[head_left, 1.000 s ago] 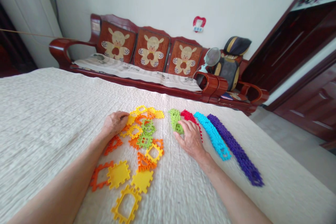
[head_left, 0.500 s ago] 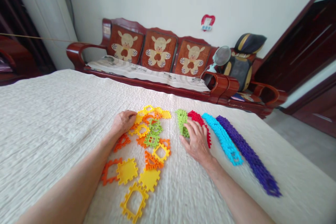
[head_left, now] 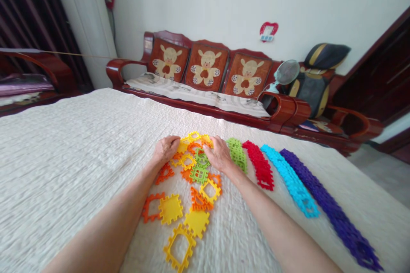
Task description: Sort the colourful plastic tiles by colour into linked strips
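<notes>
Your left hand (head_left: 166,148) sits at eleven o'clock on the toy pieces (head_left: 199,174), your right hand (head_left: 219,154) at one; whether either grips, I cannot tell.

Left forearm (head_left: 105,217): bare, slants inward from lower left. Left hand (head_left: 167,148): back uppermost, fingers (head_left: 174,138) curve rightward, grip unclear. Right forearm (head_left: 265,207): bare, slants inward from lower right. Right hand (head_left: 219,154): points forward and leftward, thumb (head_left: 209,152) parted from fingers.
</notes>
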{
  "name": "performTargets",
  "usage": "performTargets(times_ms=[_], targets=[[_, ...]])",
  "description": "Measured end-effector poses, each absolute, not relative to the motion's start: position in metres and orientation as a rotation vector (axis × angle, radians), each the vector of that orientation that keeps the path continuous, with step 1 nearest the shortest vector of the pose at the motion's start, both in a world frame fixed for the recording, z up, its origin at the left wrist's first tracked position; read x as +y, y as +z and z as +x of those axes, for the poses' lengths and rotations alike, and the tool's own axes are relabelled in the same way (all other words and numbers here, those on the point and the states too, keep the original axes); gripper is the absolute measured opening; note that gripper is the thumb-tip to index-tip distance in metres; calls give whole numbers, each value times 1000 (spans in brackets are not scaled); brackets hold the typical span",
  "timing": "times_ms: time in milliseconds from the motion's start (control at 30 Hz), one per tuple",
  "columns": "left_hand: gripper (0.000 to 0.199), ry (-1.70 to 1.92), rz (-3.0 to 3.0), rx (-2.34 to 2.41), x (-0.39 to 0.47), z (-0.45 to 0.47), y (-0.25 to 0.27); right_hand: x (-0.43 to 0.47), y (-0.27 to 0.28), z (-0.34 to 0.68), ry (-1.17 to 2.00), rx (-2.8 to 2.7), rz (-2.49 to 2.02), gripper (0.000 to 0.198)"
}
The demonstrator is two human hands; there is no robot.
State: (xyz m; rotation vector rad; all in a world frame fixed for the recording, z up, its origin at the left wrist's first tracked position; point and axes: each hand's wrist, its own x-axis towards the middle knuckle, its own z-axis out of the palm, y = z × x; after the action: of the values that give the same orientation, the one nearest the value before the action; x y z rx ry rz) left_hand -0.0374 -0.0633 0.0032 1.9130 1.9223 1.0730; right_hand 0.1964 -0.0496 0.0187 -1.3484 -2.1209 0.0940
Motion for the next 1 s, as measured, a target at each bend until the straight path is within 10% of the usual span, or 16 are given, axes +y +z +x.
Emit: performTargets(times_ms=[600, 1000], targets=[[39, 1321, 1654, 1960, -66, -37, 10, -36, 42, 119, 836, -2019, -1153, 40], [40, 1220, 1697, 2015, -67, -35, 13, -64, 21, 211, 784, -2013, -1146, 34]])
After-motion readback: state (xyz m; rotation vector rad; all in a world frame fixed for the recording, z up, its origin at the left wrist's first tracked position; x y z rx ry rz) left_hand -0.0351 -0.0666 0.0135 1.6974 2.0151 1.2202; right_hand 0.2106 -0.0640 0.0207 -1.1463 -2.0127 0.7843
